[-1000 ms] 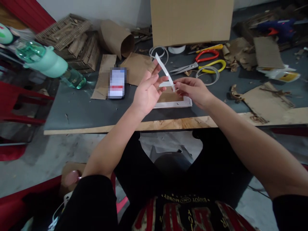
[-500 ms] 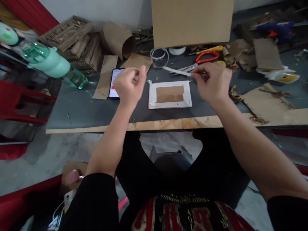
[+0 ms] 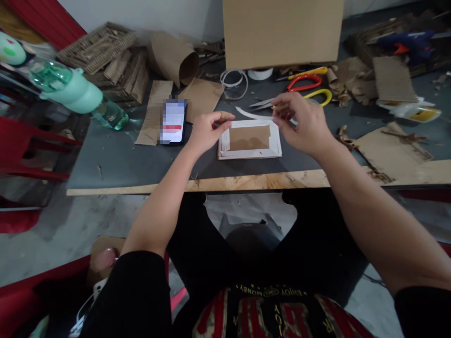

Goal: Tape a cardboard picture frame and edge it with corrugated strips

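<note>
A small cardboard rectangle (image 3: 249, 137) with white strips along its edges lies flat near the table's front edge. My left hand (image 3: 211, 131) is at its upper left corner, thumb and index finger close together there; whatever is between them is too small to make out. Over the upper right corner, my right hand (image 3: 299, 122) has its fingers pinched together, and what they grip is hidden. A curved white strip (image 3: 252, 114) lies behind the rectangle and runs under my right hand. Scissors (image 3: 304, 83) with a red and a yellow handle lie open just behind that hand.
A lit phone (image 3: 173, 121) and corrugated cardboard (image 3: 151, 112) lie left of the rectangle. Further left is a green bottle (image 3: 79, 91). A large cardboard box (image 3: 282, 33) stands behind; glue bottle (image 3: 410, 109), glue gun (image 3: 407, 44) and scraps are at the right.
My left hand has come down and right to the rectangle's corner. My right hand has moved slightly left, and the white strip it held up now lies lower, behind the rectangle.
</note>
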Demonstrator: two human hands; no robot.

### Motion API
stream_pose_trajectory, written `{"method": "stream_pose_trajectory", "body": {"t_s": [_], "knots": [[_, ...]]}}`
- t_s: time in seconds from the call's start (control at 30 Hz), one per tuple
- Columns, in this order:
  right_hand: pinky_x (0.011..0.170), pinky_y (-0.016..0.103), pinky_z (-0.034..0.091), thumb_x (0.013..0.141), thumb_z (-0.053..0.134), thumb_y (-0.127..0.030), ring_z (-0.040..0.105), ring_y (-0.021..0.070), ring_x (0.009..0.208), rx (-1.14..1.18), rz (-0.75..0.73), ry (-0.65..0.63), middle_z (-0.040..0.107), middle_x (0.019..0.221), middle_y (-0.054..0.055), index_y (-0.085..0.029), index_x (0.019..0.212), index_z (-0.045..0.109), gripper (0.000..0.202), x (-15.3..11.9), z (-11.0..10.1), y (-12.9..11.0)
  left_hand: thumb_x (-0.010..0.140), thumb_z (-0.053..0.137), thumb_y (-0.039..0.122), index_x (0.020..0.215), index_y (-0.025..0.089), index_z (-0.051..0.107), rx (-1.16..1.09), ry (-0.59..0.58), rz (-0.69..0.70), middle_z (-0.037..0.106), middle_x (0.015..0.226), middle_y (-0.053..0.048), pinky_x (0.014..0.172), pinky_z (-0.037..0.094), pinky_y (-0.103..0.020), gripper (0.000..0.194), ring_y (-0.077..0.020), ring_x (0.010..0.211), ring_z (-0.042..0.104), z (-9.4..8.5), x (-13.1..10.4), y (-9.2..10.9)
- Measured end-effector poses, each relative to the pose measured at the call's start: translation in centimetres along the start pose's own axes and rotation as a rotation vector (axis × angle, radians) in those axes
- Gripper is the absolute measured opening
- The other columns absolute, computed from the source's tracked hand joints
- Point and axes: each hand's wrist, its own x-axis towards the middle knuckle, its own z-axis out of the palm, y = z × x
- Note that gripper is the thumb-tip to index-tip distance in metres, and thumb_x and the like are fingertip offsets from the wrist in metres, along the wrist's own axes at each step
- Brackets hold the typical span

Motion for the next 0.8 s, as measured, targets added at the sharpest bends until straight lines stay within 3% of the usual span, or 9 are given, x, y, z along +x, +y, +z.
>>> {"method": "stream_pose_trajectory", "body": {"t_s": [0.07, 0.17, 0.27, 0.37, 0.47, 0.63, 0.8], "knots": [[0.096, 0.051, 0.059, 0.098, 0.058, -0.022, 0.075, 0.0286, 0.097, 0.007, -0.005, 0.002, 0.08, 0.112, 0.01, -0.03, 0.133, 0.062, 0.036, 0.0, -0.1, 0.4, 0.102, 0.075, 0.028, 0.118, 0.023, 0.082, -0.052, 0.032, -0.006, 0.085, 0.118, -0.007, 0.094, 0.065, -0.035, 0.018, -0.0227, 0.107, 0.081, 0.1, 0.1, -0.6], [0.096, 0.05, 0.06, 0.097, 0.06, -0.022, 0.075, 0.0283, 0.097, 0.039, -0.026, -0.014, 0.08, 0.11, 0.007, -0.033, 0.132, 0.063, 0.037, 0.1, -0.1, 0.7, 0.104, 0.075, 0.04, 0.135, 0.026, 0.075, -0.088, 0.089, -0.001, 0.082, 0.124, -0.009, 0.098, 0.065, -0.037, 0.034, -0.0239, 0.114, 0.079, 0.4, 0.4, -2.0], [0.095, 0.049, 0.061, 0.098, 0.059, -0.023, 0.075, 0.0273, 0.097, 0.071, -0.053, -0.047, 0.08, 0.109, 0.005, -0.036, 0.131, 0.065, 0.036, 0.1, 0.0, 0.6, 0.102, 0.076, 0.054, 0.145, 0.03, 0.068, -0.091, 0.071, 0.003, 0.078, 0.135, -0.011, 0.1, 0.065, -0.04, 0.05, -0.0264, 0.122, 0.077, 0.8, 0.6, -3.0], [0.093, 0.047, 0.062, 0.099, 0.057, -0.023, 0.076, 0.0259, 0.095, 0.095, -0.096, -0.06, 0.08, 0.107, 0.006, -0.033, 0.133, 0.065, 0.036, 0.1, 0.1, 0.4, 0.101, 0.076, 0.059, 0.15, 0.031, 0.064, -0.092, 0.051, 0.015, 0.074, 0.145, -0.013, 0.097, 0.065, -0.039, 0.058, -0.0284, 0.127, 0.075, 1.2, 0.5, -3.4], [0.092, 0.047, 0.063, 0.098, 0.059, -0.023, 0.076, 0.0258, 0.095, 0.1, -0.109, -0.053, 0.08, 0.106, 0.006, -0.031, 0.134, 0.066, 0.037, 0.1, 0.1, 0.7, 0.101, 0.077, 0.055, 0.151, 0.031, 0.063, -0.1, 0.045, 0.027, 0.076, 0.142, -0.013, 0.094, 0.066, -0.038, 0.057, -0.0278, 0.124, 0.076, 1.3, 0.5, -3.2], [0.094, 0.048, 0.062, 0.096, 0.062, -0.024, 0.075, 0.0259, 0.094, 0.088, -0.053, -0.052, 0.082, 0.108, 0.006, -0.033, 0.132, 0.067, 0.037, 0.1, 0.1, 1.3, 0.1, 0.078, 0.032, 0.134, 0.026, 0.073, -0.117, 0.043, 0.01, 0.082, 0.121, -0.009, 0.095, 0.065, -0.036, 0.035, -0.0245, 0.116, 0.079, 1.2, 0.5, -2.6], [0.099, 0.051, 0.061, 0.093, 0.062, -0.031, 0.074, 0.0271, 0.098, 0.058, 0.052, -0.083, 0.083, 0.112, 0.005, -0.034, 0.131, 0.067, 0.038, 0.2, -0.3, 0.8, 0.098, 0.073, 0.017, 0.135, 0.024, 0.072, -0.096, 0.099, -0.094, 0.083, 0.126, -0.01, 0.098, 0.065, -0.035, 0.037, -0.0226, 0.118, 0.078, 1.4, 0.5, -2.1]]}}
